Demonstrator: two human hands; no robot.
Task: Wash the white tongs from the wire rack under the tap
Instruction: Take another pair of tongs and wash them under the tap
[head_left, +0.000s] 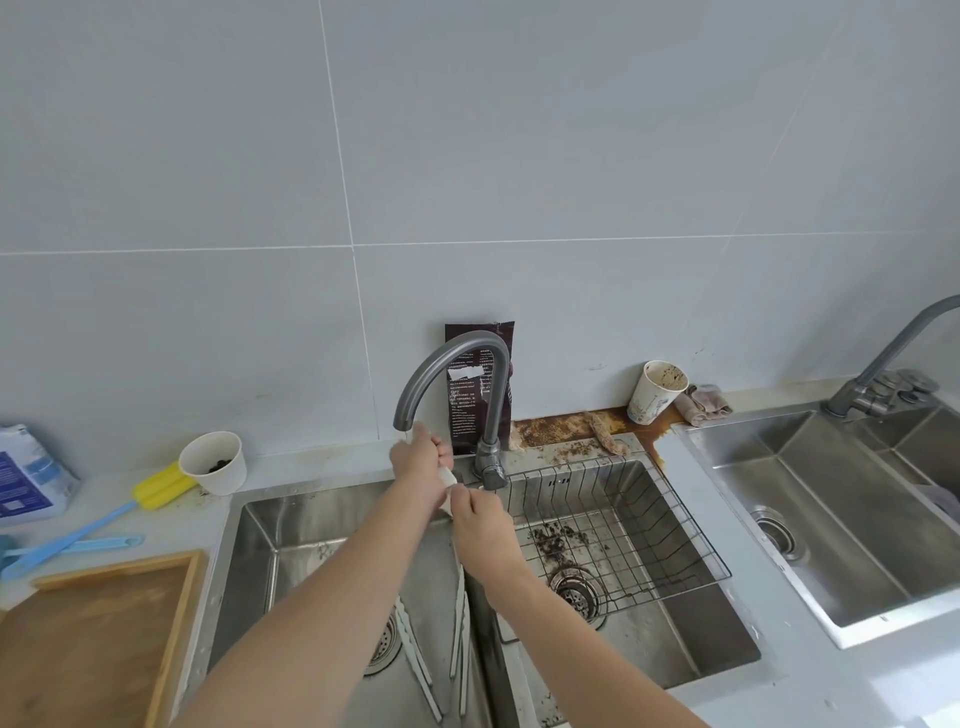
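White tongs (448, 478): position? (K.)

Off the wire rack (649, 525). They are held in the air just under the spout of the tap (451, 364), over the back of the left basin of the steel sink (311, 519), near the divider. Only a short white stretch shows between the two hands; the rest is covered. (M.)

Hands? (K.)

Left hand (418, 456): fingers curled round the upper part of the tongs, right at the spout mouth. Contact with the spout cannot be told. Right hand (480, 519): lower and nearer the camera, fingertips pinching the lower end. Both forearms bare. (M.)

Water running? (K.)

Cannot tell. (M.)

Rack? (K.)

It sits in the right basin, hung from the rim. Dark grounds are scattered below it near the drain. (M.)

Other items? (K.)

Long white utensils (415, 657) lie in the left basin by its drain. A dark brown packet (480, 395) stands against the wall behind the tap. To the right on the counter: a stained paper cup (655, 392) and a crumpled cloth (704, 405), with brown residue beside them. To the left of the sink: a white cup (215, 462) holding dark bits, a yellow-headed brush (119, 512) just beside it, and a wooden tray (104, 639) at the front. A second sink (831, 519) is at far right. (M.)
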